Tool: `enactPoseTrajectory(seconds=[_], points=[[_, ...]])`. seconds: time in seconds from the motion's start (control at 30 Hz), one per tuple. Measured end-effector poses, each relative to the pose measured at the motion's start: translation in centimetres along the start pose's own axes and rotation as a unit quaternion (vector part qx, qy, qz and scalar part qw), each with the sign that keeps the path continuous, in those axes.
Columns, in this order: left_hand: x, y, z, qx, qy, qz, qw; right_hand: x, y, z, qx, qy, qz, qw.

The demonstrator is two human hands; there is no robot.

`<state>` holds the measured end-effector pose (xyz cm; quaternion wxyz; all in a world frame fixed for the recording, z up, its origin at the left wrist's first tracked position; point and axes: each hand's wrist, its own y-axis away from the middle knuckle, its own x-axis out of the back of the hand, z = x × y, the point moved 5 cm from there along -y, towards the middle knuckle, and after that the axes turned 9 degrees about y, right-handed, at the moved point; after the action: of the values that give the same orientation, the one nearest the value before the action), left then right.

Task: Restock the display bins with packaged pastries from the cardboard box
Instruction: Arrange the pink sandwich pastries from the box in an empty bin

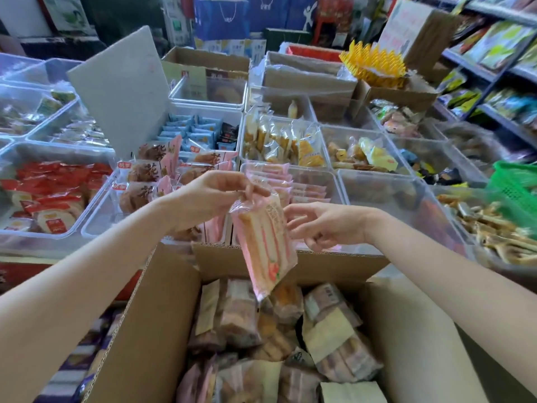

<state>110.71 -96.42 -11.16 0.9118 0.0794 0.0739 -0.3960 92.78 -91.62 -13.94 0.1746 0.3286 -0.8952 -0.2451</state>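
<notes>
My left hand point(216, 194) pinches the top seal of a pink packaged pastry point(266, 242), which hangs tilted above the open cardboard box point(162, 309). My right hand point(325, 225) is just right of the package, fingers loosely spread and touching its edge, holding nothing. The box below holds several wrapped pastries point(279, 338) in clear, pink and pale yellow wrappers. Straight beyond the hands stands a clear display bin point(334, 184) with a row of matching pink packages point(279, 181) along its left side.
Clear bins cover the table: red packets point(52, 196) at left, pink-labelled round cakes point(151, 175), blue packets point(191, 132), yellow pastries point(287, 141). A grey board point(122, 88) leans upright at the back. A green basket point(517, 184) and shelves point(494, 68) are at right.
</notes>
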Motion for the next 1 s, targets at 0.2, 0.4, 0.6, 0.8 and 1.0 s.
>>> enactPoseTrajectory(seconds=[0.2, 0.4, 0.6, 0.8, 1.0], points=[[0.4, -1.6, -1.0, -0.007, 0.172, 0.104, 0.98, 0.6, -0.7, 0.9, 0.022, -0.086, 0.05, 0.995], [1.8, -1.9, -4.5, 0.103, 0.194, 0.213, 0.952, 4.2, -1.6, 1.1, -0.002, -0.082, 0.28, 0.957], [4.9, -2.2, -4.4, 0.08, -0.222, 0.301, 0.924, 8.4, -1.7, -1.6, -0.004, 0.369, 0.504, 0.781], [4.2, -3.6, -6.0, 0.092, -0.446, 0.212, 0.865, 7.1, -10.3, 1.4, -0.074, 0.583, 0.334, 0.737], [4.4, -4.9, -6.6, 0.07, -0.524, 0.158, 0.834, 6.4, -16.2, 2.8, -0.083, 0.566, 0.335, 0.749]])
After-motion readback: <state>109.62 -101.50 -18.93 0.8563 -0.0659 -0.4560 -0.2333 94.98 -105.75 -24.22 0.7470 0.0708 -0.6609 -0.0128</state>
